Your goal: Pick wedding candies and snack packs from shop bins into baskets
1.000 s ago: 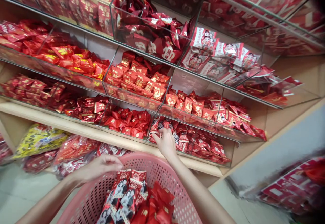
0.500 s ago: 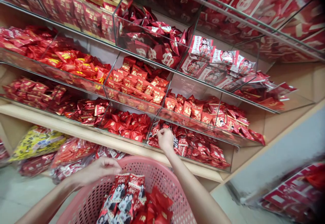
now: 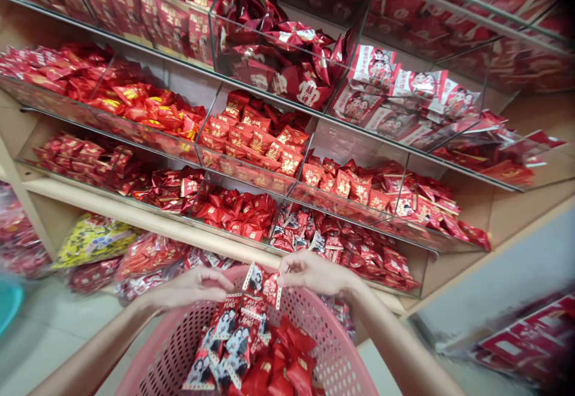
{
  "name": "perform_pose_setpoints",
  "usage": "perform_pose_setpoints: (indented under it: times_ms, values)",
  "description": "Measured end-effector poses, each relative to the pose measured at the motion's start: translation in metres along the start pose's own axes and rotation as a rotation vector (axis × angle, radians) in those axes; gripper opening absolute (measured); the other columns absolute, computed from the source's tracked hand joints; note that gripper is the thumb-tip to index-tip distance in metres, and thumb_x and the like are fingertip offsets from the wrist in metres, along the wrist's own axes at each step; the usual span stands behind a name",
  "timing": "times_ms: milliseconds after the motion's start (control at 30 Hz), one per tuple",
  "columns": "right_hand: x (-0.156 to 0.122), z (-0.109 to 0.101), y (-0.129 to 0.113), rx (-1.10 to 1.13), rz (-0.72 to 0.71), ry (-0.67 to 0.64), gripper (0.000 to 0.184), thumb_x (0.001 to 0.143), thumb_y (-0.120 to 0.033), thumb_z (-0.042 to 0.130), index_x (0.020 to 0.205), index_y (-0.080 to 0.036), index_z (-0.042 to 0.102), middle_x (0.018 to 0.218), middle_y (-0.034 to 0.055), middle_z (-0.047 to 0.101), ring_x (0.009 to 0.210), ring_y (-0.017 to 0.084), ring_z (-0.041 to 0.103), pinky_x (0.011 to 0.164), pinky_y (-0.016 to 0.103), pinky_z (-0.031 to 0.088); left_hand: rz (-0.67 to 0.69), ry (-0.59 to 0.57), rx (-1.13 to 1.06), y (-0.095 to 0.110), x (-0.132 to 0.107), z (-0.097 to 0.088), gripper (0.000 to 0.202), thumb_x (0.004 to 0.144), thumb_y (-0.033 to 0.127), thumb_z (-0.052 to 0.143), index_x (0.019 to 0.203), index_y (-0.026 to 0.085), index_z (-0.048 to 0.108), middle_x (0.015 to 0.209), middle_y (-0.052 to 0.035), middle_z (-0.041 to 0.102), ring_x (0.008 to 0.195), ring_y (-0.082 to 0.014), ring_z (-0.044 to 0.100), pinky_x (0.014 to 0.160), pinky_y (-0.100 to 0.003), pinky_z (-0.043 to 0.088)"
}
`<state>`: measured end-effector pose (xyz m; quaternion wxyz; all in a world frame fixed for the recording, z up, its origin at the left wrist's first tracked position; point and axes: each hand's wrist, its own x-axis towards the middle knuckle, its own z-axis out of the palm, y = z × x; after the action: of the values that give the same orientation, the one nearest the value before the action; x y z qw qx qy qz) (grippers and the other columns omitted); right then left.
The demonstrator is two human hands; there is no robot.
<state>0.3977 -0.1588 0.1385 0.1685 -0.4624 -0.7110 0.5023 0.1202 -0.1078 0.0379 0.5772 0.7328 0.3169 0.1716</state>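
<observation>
Right hand (image 3: 314, 273), back over the perforated pink basket (image 3: 166, 348), pinching a glossy red sachet (image 3: 272, 290); left hand (image 3: 191, 287) loosely curled

Gold 囍 on red packets (image 3: 342, 184), other print unreadable

Entry, head view. From my remote screen I log the right hand (image 3: 314, 273) back from the lower-shelf bin (image 3: 345, 243), where it was reaching a moment ago. It now hangs above the pink plastic basket (image 3: 335, 348), its fingers (image 3: 294, 267) pinching a small red-and-white packet (image 3: 272, 290). A second packet (image 3: 254, 278) has appeared just left of it, above the basket rim. The left hand (image 3: 191, 285) has shifted inward, close to that packet, though I cannot confirm contact. The whole view has swung, so the shelves sit further right in frame (camera drift, not shelf movement). A blurred teal object (image 3: 9, 303) has entered at the far left edge.
</observation>
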Motion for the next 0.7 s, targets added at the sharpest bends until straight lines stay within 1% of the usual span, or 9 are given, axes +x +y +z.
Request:
perform_pose_setpoints:
  times_ms: [67, 100, 167, 233, 333, 467, 533, 600, 700]
  values:
    - [0.015, 0.010, 0.007, 0.033, 0.010, -0.130, 0.036, 0.069, -0.051, 0.068, 0.068, -0.016, 0.058, 0.060, -0.0036, 0.055, 0.058, 0.009, 0.049, 0.059, 0.024, 0.038, 0.001, -0.027, -0.042, 0.002, -0.002, 0.001, 0.035, 0.072, 0.044, 0.068, 0.097, 0.021, 0.071, 0.105, -0.0025, 0.070, 0.096, -0.0201, 0.060, 0.086, -0.027, 0.044]
    - [0.022, 0.015, 0.010, 0.041, 0.016, -0.183, 0.037, 0.068, -0.051, 0.068, 0.068, -0.016, 0.058, 0.060, -0.0038, 0.055, 0.058, 0.009, 0.050, 0.059, 0.024, 0.038, -0.005, -0.030, -0.062, 0.002, -0.002, 0.001, 0.034, 0.071, 0.044, 0.069, 0.097, 0.021, 0.072, 0.101, -0.0021, 0.070, 0.093, -0.0195, 0.061, 0.084, -0.026, 0.044]
    - [0.035, 0.025, 0.014, 0.041, 0.036, -0.261, 0.037, 0.067, -0.052, 0.069, 0.068, -0.016, 0.058, 0.060, -0.0042, 0.056, 0.058, 0.009, 0.050, 0.059, 0.023, 0.039, -0.018, -0.021, -0.086, 0.002, -0.002, 0.002, 0.031, 0.070, 0.043, 0.070, 0.090, 0.019, 0.073, 0.088, -0.0004, 0.071, 0.082, -0.0171, 0.061, 0.078, -0.025, 0.044]
    - [0.045, 0.030, 0.016, 0.034, 0.054, -0.293, 0.037, 0.066, -0.051, 0.070, 0.067, -0.016, 0.057, 0.060, -0.0044, 0.056, 0.058, 0.009, 0.050, 0.060, 0.024, 0.039, -0.011, -0.005, -0.091, 0.000, -0.001, 0.003, 0.027, 0.070, 0.043, 0.070, 0.080, 0.018, 0.073, 0.075, 0.0016, 0.067, 0.072, -0.0139, 0.057, 0.071, -0.022, 0.042]
    - [0.053, 0.033, 0.018, -0.020, 0.042, -0.230, 0.036, 0.065, -0.049, 0.071, 0.065, -0.016, 0.057, 0.059, -0.0043, 0.056, 0.057, 0.009, 0.049, 0.059, 0.024, 0.039, 0.014, -0.010, -0.100, -0.004, 0.000, 0.003, 0.028, 0.073, 0.044, 0.067, 0.070, 0.016, 0.070, 0.067, 0.0032, 0.061, 0.065, -0.0111, 0.051, 0.067, -0.021, 0.038]
    - [0.054, 0.032, 0.022, -0.014, -0.042, -0.057, 0.037, 0.070, -0.051, 0.066, 0.065, -0.016, 0.054, 0.058, -0.0044, 0.053, 0.056, 0.009, 0.046, 0.057, 0.024, 0.037, 0.021, -0.026, -0.071, -0.003, 0.000, 0.002, 0.031, 0.072, 0.045, 0.068, 0.066, 0.015, 0.066, 0.066, 0.0035, 0.056, 0.066, -0.0109, 0.047, 0.065, -0.021, 0.036]
    - [0.053, 0.033, 0.025, 0.018, -0.081, -0.004, 0.038, 0.071, -0.052, 0.065, 0.066, -0.017, 0.053, 0.058, -0.0052, 0.050, 0.056, 0.008, 0.043, 0.056, 0.023, 0.036, 0.015, -0.034, -0.044, -0.001, -0.001, 0.002, 0.033, 0.070, 0.046, 0.069, 0.063, 0.015, 0.062, 0.068, 0.0035, 0.054, 0.067, -0.0110, 0.046, 0.064, -0.020, 0.035]
    - [0.053, 0.035, 0.027, 0.039, -0.102, 0.007, 0.039, 0.071, -0.054, 0.065, 0.068, -0.017, 0.052, 0.059, -0.0053, 0.049, 0.057, 0.009, 0.042, 0.056, 0.024, 0.036, 0.010, -0.045, -0.030, 0.001, -0.002, 0.002, 0.034, 0.069, 0.046, 0.069, 0.061, 0.015, 0.060, 0.072, 0.0033, 0.053, 0.068, -0.0112, 0.044, 0.063, -0.020, 0.034]
    - [0.053, 0.038, 0.030, 0.028, -0.106, -0.002, 0.039, 0.073, -0.054, 0.063, 0.069, -0.016, 0.054, 0.061, -0.0044, 0.050, 0.058, 0.009, 0.043, 0.058, 0.024, 0.036, 0.028, -0.061, -0.021, 0.001, -0.002, 0.003, 0.034, 0.072, 0.047, 0.067, 0.062, 0.015, 0.060, 0.074, 0.0028, 0.052, 0.070, -0.0115, 0.043, 0.063, -0.020, 0.033]
